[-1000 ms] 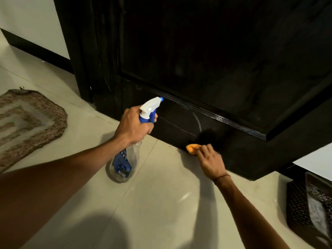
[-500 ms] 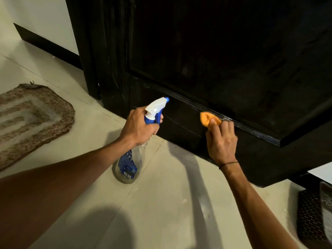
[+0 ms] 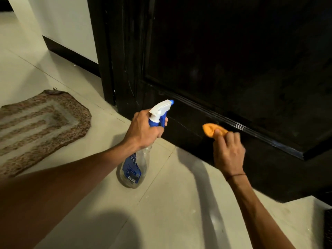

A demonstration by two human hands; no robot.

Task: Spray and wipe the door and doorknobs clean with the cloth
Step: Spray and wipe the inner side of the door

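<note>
Two hands work low at a black door (image 3: pixel 233 60) above a pale tiled floor (image 3: pixel 179 212); a brown doormat (image 3: pixel 39 126) lies well left. The left hand (image 3: pixel 142 131) grips a spray bottle (image 3: pixel 136 164), standing near upright, nozzle aimed at the door. The right hand (image 3: pixel 228 151), fingers curled, presses an orange cloth (image 3: pixel 212 129) against the door's bottom rail.
</note>
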